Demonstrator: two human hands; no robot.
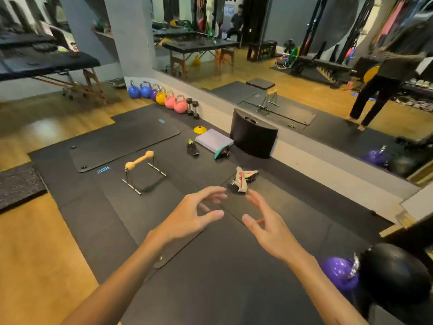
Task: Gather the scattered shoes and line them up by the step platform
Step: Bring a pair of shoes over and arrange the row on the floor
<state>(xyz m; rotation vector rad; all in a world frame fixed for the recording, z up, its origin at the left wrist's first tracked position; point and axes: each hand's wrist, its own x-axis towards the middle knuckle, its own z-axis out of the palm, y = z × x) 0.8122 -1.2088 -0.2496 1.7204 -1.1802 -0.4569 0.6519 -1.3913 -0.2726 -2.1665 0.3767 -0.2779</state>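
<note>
From the head camera, the left hand and right hand are reaching out side by side over the black floor mat, both released, with fingers loosely spread and grasping nothing. Just beyond their fingertips a white-and-red sneaker is lying tipped against a dark sneaker (the two are touching). Farther off, a black shoe and a teal-soled shoe are sitting beside the lavender step platform, near the mirrored wall.

Both hands, left and right, empty, fingers spread, near white shoes on black mat
</note>
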